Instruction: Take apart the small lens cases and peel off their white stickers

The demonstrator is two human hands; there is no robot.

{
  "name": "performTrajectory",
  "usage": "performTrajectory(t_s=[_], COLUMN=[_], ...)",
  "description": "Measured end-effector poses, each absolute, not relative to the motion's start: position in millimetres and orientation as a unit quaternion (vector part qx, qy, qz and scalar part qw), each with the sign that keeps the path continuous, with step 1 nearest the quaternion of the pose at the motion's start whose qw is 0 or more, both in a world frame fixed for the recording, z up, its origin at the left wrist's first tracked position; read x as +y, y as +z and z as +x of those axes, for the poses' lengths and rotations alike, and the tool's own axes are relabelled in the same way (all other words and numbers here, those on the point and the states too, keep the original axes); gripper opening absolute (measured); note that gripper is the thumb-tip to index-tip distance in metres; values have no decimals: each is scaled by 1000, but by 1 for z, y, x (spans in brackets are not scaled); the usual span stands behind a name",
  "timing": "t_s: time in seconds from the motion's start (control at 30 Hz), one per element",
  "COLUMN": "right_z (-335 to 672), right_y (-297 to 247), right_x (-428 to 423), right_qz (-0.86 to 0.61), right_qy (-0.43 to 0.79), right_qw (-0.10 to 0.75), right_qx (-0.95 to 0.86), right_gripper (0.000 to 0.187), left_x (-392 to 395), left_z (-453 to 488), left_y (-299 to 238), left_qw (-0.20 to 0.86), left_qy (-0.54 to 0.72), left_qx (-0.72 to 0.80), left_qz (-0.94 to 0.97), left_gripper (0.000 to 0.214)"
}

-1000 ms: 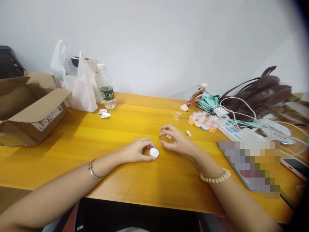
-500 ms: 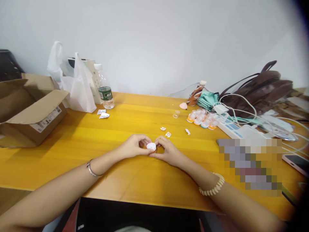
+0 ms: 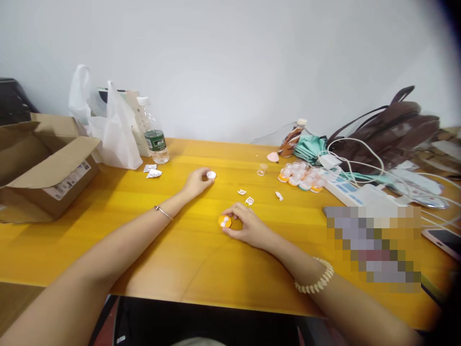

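Pale wall [image 3: 216, 72] backs the yellow tabletop [image 3: 173, 269]. Well apart, the left hand [image 3: 195, 184] grips a white lid [image 3: 211, 176], the right hand [image 3: 249, 226] an orange case [image 3: 225, 221] showing white shapes. Leftward: open box [image 3: 32, 194], bag [image 3: 120, 142], bottle [image 3: 157, 144].

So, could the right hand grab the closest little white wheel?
Probably yes: the white wheel lies just beyond the right hand, nothing between, though it's curled around an orange disc it may need to release.

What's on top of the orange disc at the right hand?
Pale, roundish shapes show on the orange disc at the right hand. Whatever lies beneath them is covered; what they are, I can't tell.
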State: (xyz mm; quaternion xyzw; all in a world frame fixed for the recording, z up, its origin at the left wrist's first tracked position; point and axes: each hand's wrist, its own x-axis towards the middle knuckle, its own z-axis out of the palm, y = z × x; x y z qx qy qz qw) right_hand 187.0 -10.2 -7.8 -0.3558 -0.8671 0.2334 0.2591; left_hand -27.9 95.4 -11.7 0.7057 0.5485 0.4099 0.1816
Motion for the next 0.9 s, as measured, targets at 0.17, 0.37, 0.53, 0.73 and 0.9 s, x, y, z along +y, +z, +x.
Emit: performTrajectory(t_s=[0.17, 0.37, 0.53, 0.73, 0.9], right_z=[188, 189, 189, 190, 190], right_y=[-10, -12, -8, -4, -4], right_x=[-9, -6, -7, -7, -6], right_qz=[-352, -350, -354, -341, -329], right_qy=[240, 247, 260, 261, 265], right_qw=[268, 284, 280, 269, 264], right_qx=[-864, -858, -853, -862, -867], right_gripper=[32, 34, 30, 21, 21], left_x=[77, 38, 21, -11, -13], left_z=[-29, -27, -21, -14, -15], left_y=[-14, -12, 1, 15, 15], left_qw=[233, 214, 143, 240, 247], left_qy=[417, 375, 377, 277, 241], left_qx=[507, 447, 403, 297, 271], left_qz=[718, 784, 821, 882, 899], left_gripper=[45, 53, 28, 17, 16])
